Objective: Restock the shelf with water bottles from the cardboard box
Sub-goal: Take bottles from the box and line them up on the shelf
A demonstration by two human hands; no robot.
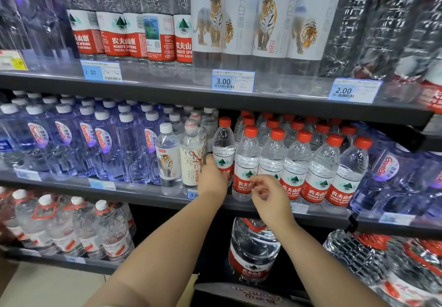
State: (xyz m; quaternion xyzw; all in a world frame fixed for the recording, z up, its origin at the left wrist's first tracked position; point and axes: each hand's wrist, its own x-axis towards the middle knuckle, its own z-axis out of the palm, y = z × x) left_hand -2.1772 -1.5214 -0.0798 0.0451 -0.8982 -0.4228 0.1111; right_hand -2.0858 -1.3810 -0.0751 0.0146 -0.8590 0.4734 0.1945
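My left hand (212, 180) grips the lower body of a red-capped water bottle (223, 146) standing at the left end of the red-capped row on the middle shelf (148, 195). The bottle is upright and set slightly behind the front row. My right hand (267, 194) hovers in front of the neighbouring red-labelled bottle (246, 163), fingers loosely curled and holding nothing. More red-capped bottles (320, 168) fill the row to the right. The cardboard box is out of view.
Blue-tinted bottles (91, 144) and two tiger-labelled bottles (168, 158) stand left of my left hand. The upper shelf (167, 91) carries tall bottles and price tags. Large water jugs (253, 249) sit on the bottom shelf under my arms.
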